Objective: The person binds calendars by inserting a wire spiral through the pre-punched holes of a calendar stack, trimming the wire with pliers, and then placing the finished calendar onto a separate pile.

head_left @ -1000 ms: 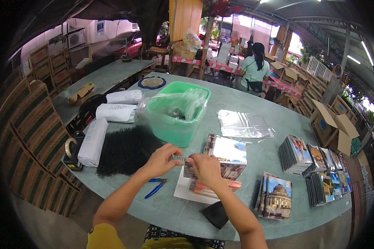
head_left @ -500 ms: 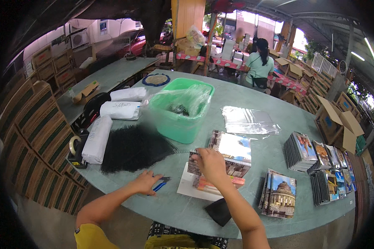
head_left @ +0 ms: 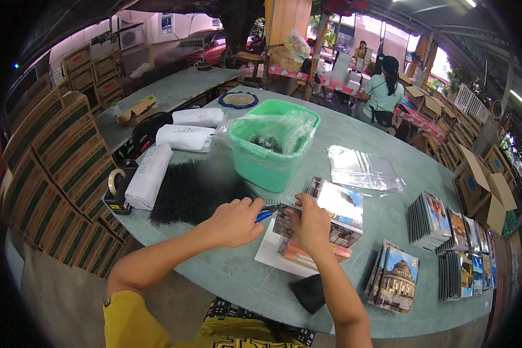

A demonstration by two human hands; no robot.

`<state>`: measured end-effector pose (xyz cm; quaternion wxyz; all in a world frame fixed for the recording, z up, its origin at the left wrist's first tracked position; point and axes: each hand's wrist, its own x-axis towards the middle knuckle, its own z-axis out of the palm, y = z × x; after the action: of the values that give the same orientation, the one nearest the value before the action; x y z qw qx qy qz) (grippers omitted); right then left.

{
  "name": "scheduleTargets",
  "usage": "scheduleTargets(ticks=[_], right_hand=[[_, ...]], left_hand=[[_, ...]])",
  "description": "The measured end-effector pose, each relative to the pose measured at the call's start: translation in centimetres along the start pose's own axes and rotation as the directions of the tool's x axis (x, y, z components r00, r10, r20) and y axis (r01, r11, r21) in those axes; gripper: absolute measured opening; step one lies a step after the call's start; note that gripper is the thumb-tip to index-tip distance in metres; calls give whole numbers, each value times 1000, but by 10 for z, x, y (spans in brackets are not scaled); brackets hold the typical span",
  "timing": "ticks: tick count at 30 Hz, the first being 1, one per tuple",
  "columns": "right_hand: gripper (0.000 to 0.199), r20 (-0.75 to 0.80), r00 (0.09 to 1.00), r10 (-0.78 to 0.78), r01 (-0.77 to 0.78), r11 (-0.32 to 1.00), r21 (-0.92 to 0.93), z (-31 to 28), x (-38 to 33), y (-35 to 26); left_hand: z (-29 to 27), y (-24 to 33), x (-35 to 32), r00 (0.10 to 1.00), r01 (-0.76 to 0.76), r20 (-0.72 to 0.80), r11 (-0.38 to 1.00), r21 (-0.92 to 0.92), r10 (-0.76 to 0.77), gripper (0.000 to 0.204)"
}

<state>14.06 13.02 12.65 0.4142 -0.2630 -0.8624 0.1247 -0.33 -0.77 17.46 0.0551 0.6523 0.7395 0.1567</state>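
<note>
My left hand (head_left: 238, 221) is closed around blue-handled pliers (head_left: 265, 214), whose jaws are at the near stack's upper left corner. There my right hand (head_left: 312, 225) pinches the edge of a notebook (head_left: 282, 224) with a dark printed cover; its fingers partly hide it. A thin black spiral coil (head_left: 269, 201) sticks out leftward from that edge, just beyond the pliers. Below the notebook lie orange-edged books (head_left: 342, 252) and a white sheet (head_left: 265, 250). Right behind my right hand stands a stack of notebooks (head_left: 345, 207) with a glossy cover. A large heap of black coils (head_left: 182, 194) spreads to the left.
A green bin (head_left: 261, 171) lined with clear plastic stands mid-table. White rolls (head_left: 148, 177) and a tape dispenser (head_left: 119, 194) sit left. Clear plastic sleeves (head_left: 362, 168), bound notebooks (head_left: 395, 278) and more stacks (head_left: 429, 220) lie right. A black pouch (head_left: 307, 293) is near the front edge.
My left hand has picked the blue-handled pliers up off the table and brought them right, to the notebook's corner. The right hand stays at that edge. The whole view has shifted slightly.
</note>
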Motion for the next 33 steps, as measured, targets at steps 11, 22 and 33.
scheduleTargets(ticks=[11,22,33], right_hand=[[18,95,995,-13,19,998,-62,-3,-2,1],[21,192,981,15,5,994,-107,-3,11,1],[24,216,967,-132,95,980,173,4,5,2]], left_hand=[[-7,20,21,996,-41,89,975,219,22,36],[83,-48,-29,976,127,161,983,130,-148,41],[221,75,26,951,-207,124,879,-430,284,45]])
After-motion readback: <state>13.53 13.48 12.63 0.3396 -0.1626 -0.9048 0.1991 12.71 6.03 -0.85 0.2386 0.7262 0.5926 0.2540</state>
